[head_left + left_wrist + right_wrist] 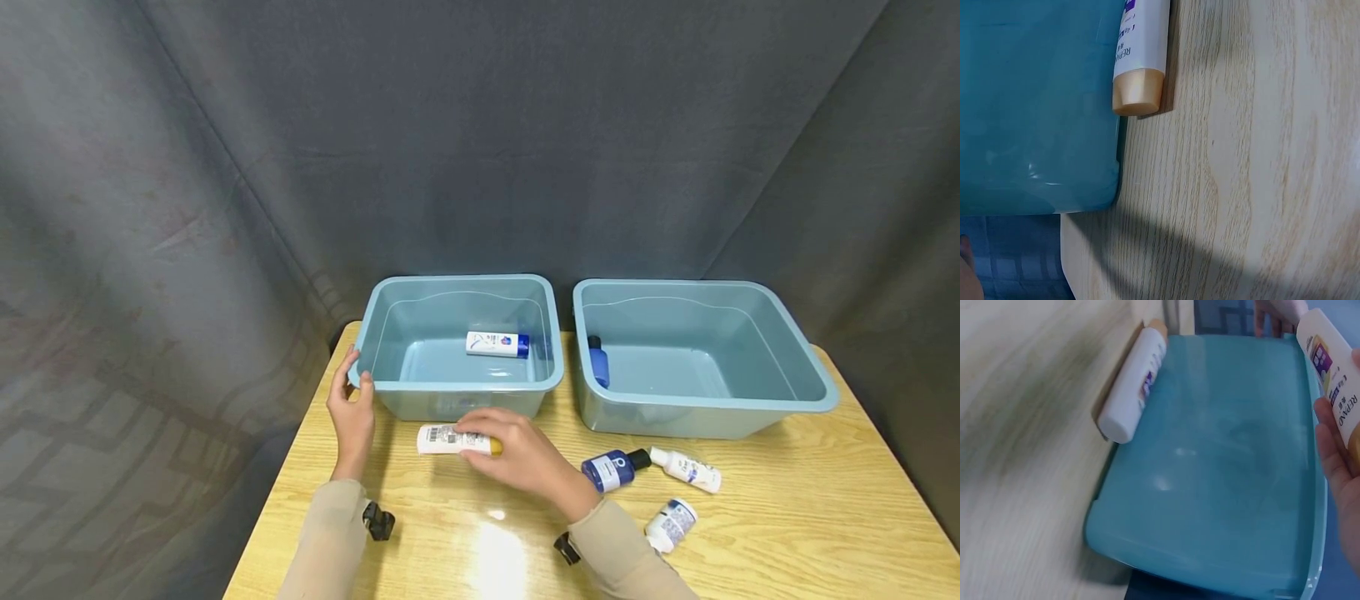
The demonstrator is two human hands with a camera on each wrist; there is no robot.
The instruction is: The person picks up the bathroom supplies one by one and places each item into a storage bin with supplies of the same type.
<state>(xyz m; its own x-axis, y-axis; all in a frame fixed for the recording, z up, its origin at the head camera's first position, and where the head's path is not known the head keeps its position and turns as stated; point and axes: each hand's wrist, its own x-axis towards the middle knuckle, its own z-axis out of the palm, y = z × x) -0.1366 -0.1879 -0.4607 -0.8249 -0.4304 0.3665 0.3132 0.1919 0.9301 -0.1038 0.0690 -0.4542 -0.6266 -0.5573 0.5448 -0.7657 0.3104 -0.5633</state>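
Note:
My right hand [517, 450] holds a white bottle with a gold cap [450, 439] in front of the left blue bin [465, 387], label visible. In the right wrist view that held bottle [1325, 359] is level with the bin's rim. A second white gold-capped bottle [1135, 384] lies on the table along the bin's base; the left wrist view shows its gold cap [1138, 92]. From the head view I cannot make it out. My left hand [352, 421] grips the bin's front left corner. Inside this bin lies a white bottle with a blue cap [495, 344].
To the right stands another blue bin [705, 402] with a blue bottle [599, 365] inside. In front of it lie a dark blue bottle with a black cap [611, 471], a white bottle [688, 470] and a small white container [671, 525] on the wooden table [795, 517].

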